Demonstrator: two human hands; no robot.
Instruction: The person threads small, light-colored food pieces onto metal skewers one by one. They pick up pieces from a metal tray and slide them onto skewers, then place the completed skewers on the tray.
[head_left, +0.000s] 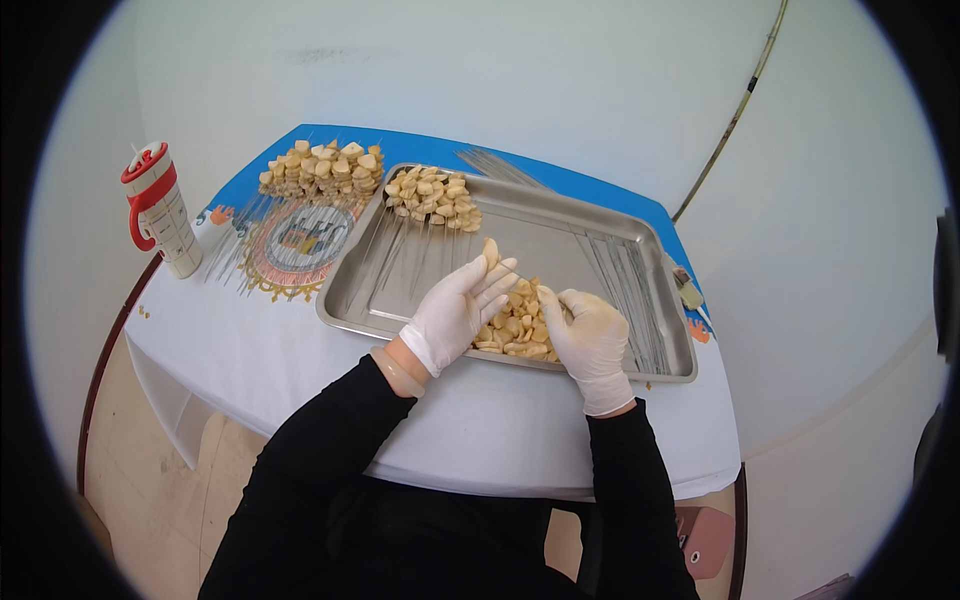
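My left hand (457, 311), in a white glove, holds a pale yellowish slice (490, 252) at its fingertips. My right hand (589, 334), gloved too, grips a thin metal skewer (525, 278) that points towards that slice; whether its tip has gone in, I cannot tell. Beneath and between the hands lies a heap of loose slices (517, 326) in a shallow stainless steel tray (352, 326). Threaded skewers (435, 196) rest in the tray's upper left corner, their bare ends towards me. Bare metal skewers (626, 300) lie along its right side.
Left of the tray, many filled skewers (322, 172) are stacked on the blue and white tablecloth (465, 427). A red and white tumbler (163, 214) stands at the left edge. More skewers (502, 169) lie behind the tray. A power-strip-like object (688, 291) sits at the right.
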